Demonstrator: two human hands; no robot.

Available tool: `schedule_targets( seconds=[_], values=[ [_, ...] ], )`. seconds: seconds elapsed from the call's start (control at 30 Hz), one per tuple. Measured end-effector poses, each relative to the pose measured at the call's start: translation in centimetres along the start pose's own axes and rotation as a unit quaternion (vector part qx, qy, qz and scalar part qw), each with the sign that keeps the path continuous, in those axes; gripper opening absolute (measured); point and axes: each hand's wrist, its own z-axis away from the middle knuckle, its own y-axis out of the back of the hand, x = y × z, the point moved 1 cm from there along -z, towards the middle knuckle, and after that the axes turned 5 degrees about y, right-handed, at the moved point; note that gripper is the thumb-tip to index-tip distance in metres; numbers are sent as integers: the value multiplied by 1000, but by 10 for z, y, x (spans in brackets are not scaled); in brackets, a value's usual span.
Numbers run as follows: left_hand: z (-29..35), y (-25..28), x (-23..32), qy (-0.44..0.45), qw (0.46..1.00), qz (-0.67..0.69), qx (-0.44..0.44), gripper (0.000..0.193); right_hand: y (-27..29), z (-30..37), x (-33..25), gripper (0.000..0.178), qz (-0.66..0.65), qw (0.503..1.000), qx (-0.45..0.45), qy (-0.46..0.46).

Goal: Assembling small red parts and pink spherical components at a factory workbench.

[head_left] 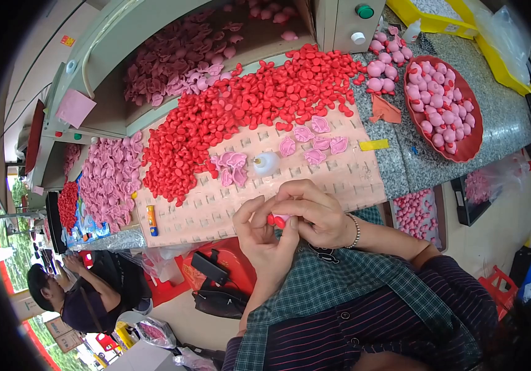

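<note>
My left hand (264, 238) and my right hand (315, 213) meet at the near edge of the work surface. Between their fingertips they pinch a small pink-and-red soft plastic piece (281, 221), partly hidden by the fingers. Just beyond lies a small white squeeze bottle (266, 164), with a cluster of pink cupped pieces (231, 168) to its left. Several more pink cupped pieces (320, 143) are scattered to its right. Farther back, a big heap of small glossy red pieces (259, 93) spreads across the pinkish sheet (265, 196).
A red scalloped bowl (465, 156) full of pink balls with red parts stands at the right. Pink shells (112, 179) are heaped at the left, near an orange-and-blue tube (152, 221). A grey machine housing (339, 28) rises behind. Another person (86, 290) works at far left.
</note>
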Motion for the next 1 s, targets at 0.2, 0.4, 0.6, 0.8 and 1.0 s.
schedule_targets(
  seconds=[0.2, 0.4, 0.6, 0.8, 1.0],
  values=[
    [-6, -4, 17, -138, 979, -140, -61, 58, 8, -14, -4, 41, -1, 999, -40, 12],
    [-7, -3, 6, -112, 982, -148, -13, 55, 1, -11, 1, 37, 35, 999, -22, 34],
    [-4, -6, 3, -157, 980, -124, -8, 50, -2, -5, 4, 33, 26, 998, 11, 56],
    [-6, -10, 8, -95, 989, -114, -7, 50, -3, -2, 8, 34, -6, 1000, 26, 11],
    [-6, 0, 7, -57, 997, 31, -51, 55, 1, -9, 3, 36, -43, 999, 13, -4]
  ],
)
